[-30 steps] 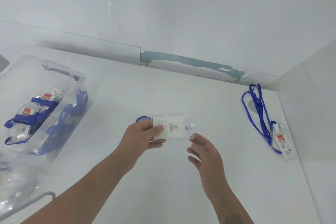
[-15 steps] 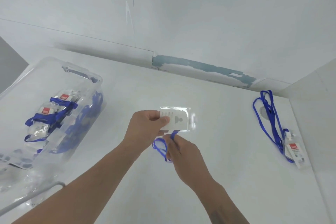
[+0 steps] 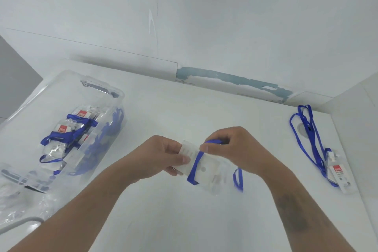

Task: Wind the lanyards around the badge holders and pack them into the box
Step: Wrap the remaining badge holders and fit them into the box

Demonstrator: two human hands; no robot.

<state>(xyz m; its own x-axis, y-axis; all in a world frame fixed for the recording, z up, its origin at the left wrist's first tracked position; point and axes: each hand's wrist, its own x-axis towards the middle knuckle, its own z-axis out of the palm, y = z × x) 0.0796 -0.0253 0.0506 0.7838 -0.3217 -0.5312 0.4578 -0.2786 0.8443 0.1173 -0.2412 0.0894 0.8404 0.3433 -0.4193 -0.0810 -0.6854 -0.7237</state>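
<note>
My left hand (image 3: 163, 156) pinches the left end of a clear badge holder (image 3: 206, 172) held above the white table. Its blue lanyard (image 3: 194, 164) crosses the holder's front once. My right hand (image 3: 229, 145) pinches that lanyard at the holder's upper edge, and a loose loop hangs down to the right of the holder. A clear plastic box (image 3: 114, 96) at the left holds several wound badge holders with blue lanyards. Another badge holder (image 3: 340, 174) lies at the right with its blue lanyard (image 3: 306, 129) unwound.
The white table (image 3: 204, 221) meets white walls at the back and at the right. Crumpled clear plastic (image 3: 22, 206) lies by the box at the near left, next to a grey curved bar (image 3: 20, 224).
My right hand has carried the lanyard from below the holder up over its front to the upper edge, laying one turn across it. The holder has tilted and sits lower in view.
</note>
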